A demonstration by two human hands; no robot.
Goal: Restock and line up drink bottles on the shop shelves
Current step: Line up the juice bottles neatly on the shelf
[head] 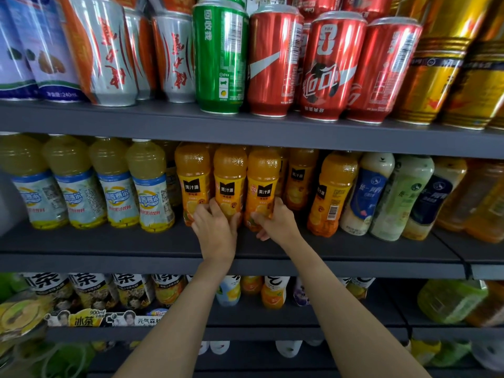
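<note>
On middle shelf [109, 241], two hands, three orange bottles [230, 181]

Juice bottles [230, 184] on the middle shelf [109, 241], cans [275, 64] on the shelf above.

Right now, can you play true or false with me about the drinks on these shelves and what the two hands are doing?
1. Both hands are on orange juice bottles on the middle shelf. True: the left hand grips the second bottle and the right hand grips the third bottle.
2. The green can stands to the right of all the red cans. False: it stands to the left of the red cans.
3. The cans are on the shelf above the orange juice. True.
4. The right hand is lifting a can. False: it holds an orange juice bottle.
5. The pale yellow bottles with blue labels stand to the left of the orange ones. True.
</note>
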